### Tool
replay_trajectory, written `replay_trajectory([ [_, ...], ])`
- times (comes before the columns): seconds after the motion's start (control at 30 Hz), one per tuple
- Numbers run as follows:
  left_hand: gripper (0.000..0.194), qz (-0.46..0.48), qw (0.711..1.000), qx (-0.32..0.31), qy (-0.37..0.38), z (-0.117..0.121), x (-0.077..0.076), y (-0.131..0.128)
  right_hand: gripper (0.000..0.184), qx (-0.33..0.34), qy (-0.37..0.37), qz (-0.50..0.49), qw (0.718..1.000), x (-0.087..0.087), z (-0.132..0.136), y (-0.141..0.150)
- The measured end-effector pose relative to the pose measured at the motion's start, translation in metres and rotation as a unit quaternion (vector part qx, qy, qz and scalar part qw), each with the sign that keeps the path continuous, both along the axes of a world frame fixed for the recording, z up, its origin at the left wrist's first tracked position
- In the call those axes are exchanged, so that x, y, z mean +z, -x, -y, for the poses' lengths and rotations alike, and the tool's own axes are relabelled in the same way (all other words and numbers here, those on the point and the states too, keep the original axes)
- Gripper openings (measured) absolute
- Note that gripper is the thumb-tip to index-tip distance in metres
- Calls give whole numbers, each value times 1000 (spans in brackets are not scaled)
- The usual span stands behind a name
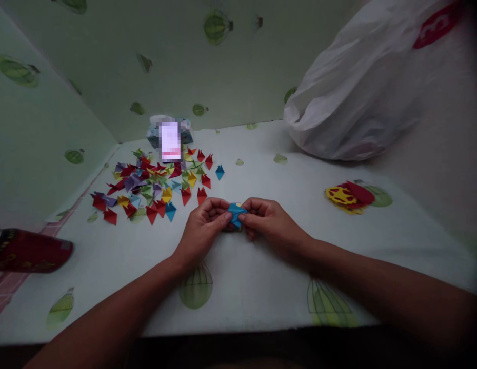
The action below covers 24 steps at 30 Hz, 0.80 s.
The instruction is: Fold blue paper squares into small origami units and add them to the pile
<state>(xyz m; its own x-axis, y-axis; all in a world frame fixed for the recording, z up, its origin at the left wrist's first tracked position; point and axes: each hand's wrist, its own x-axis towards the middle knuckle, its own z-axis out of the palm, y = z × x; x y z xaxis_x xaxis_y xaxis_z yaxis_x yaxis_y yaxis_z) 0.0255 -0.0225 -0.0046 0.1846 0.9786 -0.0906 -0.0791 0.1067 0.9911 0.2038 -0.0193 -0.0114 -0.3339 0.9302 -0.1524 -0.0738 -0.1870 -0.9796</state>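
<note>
A small piece of folded blue paper [236,214] is pinched between both hands, above the middle of the table. My left hand [207,220] grips its left side between thumb and fingers. On the opposite side, the thumb and fingers of my right hand [271,220] close on the paper. Beyond and to the left of my hands spreads a pile of small folded paper pieces [152,211] in red, purple, yellow, green and blue. One blue folded piece [220,172] lies a little apart at the pile's right.
A phone with a lit, blurred screen [170,139] leans on a tissue box [187,131] behind the pile. Red and yellow cut-out shapes [348,196] lie right. A stuffed white plastic bag [338,113] stands back right. A red can [34,251] lies at the left edge.
</note>
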Motion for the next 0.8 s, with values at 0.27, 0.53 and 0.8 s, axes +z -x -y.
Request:
replay_trajectory([
  [0.27,31,-4,996,-29,-85,-2,0,4,14,13,11,-10,1000,-1,-3,-2],
  [0.53,18,-56,996,-29,-71,-4,3,6,14,15,27,-33,999,4,-2,-1],
  [0.8,19,-46,997,-16,-63,-3,2,5,13,39,23,-24,999,4,-3,-3],
])
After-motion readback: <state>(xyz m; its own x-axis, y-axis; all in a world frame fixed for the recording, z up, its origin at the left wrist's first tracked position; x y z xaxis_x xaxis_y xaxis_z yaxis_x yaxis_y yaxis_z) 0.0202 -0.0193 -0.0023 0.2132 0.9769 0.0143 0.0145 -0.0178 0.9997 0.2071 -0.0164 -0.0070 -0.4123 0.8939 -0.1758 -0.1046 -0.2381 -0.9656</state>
